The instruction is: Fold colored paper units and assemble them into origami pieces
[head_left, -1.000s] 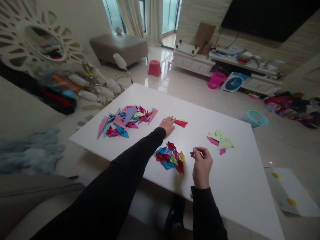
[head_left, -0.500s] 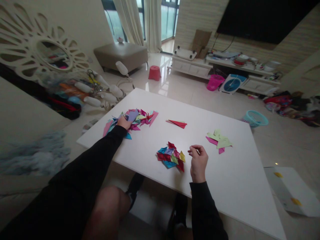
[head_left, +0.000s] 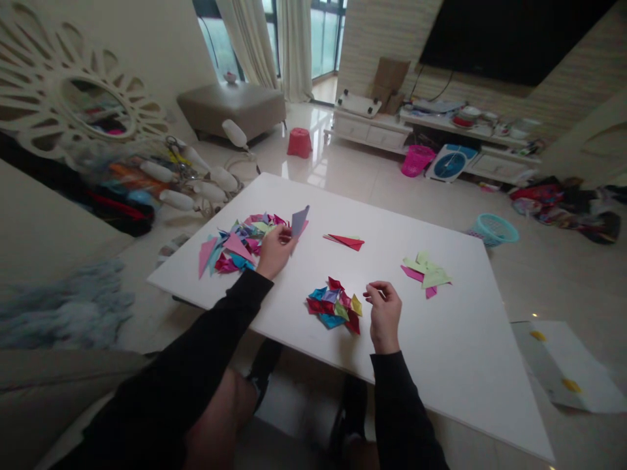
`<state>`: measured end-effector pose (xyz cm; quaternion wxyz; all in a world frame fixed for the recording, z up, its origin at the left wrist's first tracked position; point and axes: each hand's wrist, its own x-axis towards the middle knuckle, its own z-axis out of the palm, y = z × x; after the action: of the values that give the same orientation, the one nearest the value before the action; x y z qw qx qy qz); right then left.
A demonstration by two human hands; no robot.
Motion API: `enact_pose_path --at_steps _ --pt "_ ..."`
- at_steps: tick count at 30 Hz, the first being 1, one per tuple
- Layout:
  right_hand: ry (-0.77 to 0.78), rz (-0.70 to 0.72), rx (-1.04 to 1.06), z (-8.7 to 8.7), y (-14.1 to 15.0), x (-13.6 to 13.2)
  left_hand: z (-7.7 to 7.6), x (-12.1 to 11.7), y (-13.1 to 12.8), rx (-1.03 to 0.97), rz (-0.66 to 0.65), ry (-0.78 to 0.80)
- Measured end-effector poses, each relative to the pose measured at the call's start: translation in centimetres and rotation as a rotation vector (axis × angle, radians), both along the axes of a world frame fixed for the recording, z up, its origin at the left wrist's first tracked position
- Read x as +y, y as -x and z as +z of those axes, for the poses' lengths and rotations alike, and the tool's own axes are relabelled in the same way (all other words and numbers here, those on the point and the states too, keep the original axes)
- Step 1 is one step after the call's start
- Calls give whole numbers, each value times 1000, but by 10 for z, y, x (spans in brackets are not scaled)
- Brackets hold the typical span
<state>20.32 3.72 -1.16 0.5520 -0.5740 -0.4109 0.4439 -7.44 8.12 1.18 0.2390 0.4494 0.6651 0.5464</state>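
"What sort of place was it?"

"A home's living room: a wide black television [head_left: 509, 39] hung above a low white drawered cabinet [head_left: 372, 130]."

"Anything else homely?"

"Long cream fabric curtains [head_left: 296, 52], and a padded grey-brown rectangular ottoman [head_left: 232, 108] nearby."

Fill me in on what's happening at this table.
A person's left hand holds up a purple folded paper beside a big colourful heap. The right hand hovers near a small shiny pile, fingers curled, whether empty I can't tell. Red folded paper and a green-and-pink stack lie apart on the white table.
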Motion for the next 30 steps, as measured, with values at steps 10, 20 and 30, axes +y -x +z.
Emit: enact_pose_path --at_steps 10,20,30 --pt "17 208 1 1 8 -7 -24 -73 -137 -394 -473 126" --pt "-18 279 40 5 0 -6 -23 -62 -134 -483 -502 124" --pt "-44 282 142 10 3 -14 -15 -69 -122 -601 -564 134"
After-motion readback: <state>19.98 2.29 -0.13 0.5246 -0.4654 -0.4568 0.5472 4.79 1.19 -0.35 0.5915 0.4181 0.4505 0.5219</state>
